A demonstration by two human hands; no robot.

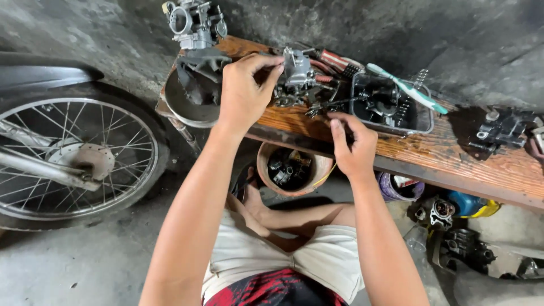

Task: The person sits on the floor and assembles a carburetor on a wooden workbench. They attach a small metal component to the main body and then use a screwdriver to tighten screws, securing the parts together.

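From the head view, the left hand (245, 93) is pinching its fingertips onto the near-left side of a small metal carburetor (297, 69) sitting upright on the wooden bench (487, 164), so the part is lying just right of that grip. The right hand (352, 146) is hovering nearer, fingers curled together around something too small to make out, just near of the carburetor and left of the black plastic tray (422, 119), with a motorcycle wheel (73, 156) standing far left

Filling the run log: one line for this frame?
left hand: grips carburetor on wooden bench | right hand: pinched at bench edge, contents hidden | nearby: black parts tray, motorcycle wheel
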